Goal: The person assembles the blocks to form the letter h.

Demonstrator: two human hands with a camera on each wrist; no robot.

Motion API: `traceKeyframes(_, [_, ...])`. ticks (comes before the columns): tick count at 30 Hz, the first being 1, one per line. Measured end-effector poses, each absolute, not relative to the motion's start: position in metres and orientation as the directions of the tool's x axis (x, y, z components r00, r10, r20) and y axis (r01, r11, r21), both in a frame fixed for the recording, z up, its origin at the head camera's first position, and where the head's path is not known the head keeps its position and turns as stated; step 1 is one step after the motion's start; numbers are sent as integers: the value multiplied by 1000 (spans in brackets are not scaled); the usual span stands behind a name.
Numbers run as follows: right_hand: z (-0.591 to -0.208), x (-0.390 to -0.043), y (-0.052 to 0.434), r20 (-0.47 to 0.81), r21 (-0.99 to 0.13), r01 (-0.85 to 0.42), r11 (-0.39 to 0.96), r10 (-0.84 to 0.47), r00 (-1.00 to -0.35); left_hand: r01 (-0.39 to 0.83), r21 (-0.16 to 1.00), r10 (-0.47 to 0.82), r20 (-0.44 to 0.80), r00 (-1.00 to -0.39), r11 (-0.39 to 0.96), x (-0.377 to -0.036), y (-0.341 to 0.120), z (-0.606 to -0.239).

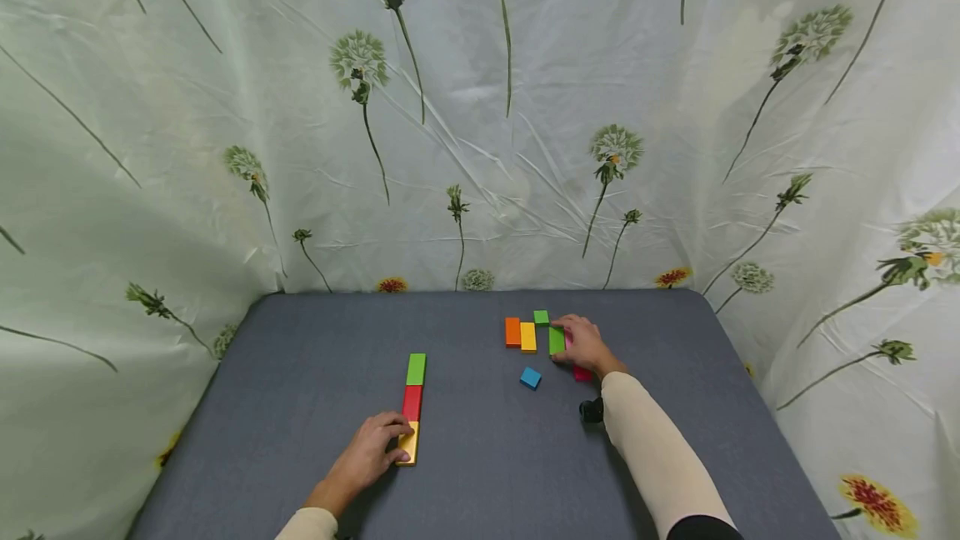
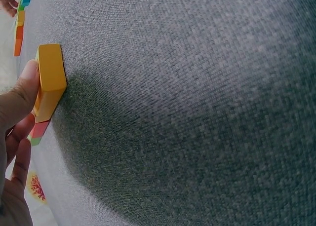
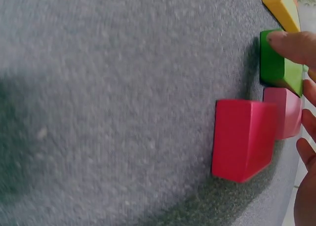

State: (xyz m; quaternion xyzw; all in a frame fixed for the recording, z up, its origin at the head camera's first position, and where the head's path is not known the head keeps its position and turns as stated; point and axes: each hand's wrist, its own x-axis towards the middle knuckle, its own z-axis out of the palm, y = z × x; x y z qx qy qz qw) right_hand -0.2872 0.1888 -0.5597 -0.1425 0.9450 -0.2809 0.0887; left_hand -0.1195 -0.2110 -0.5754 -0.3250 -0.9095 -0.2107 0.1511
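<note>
While half-hidden under the right hand (image 1: 587, 346), pinched green block (image 1: 557, 340); left hand (image 1: 372, 447) pinching yellow block (image 1: 408, 444).

Both my arms wear long, close-fitting sleeves of a pale cream colour; the right sleeve (image 1: 660, 457) runs smooth from wrist to near the elbow, where a dark, almost black edge of cloth shows. The left sleeve (image 1: 309, 525) ends in a plain cuff at the wrist. A small black device (image 1: 591, 411) sits strapped at my right wrist. My hands are bare, without rings or gloves
</note>
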Motion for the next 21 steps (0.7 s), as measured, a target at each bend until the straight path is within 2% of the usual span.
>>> traceKeyframes(14, [-559,-294,193,-153,-535,-214,817,-343,-927,623,303,514,370,-774,721,-118,-212,-574])
traceKeyframes(21, [-558,-297,193,-161,-533,-211,819,-343,-925,628,286,511,389,-766,724,-118,-210,-576])
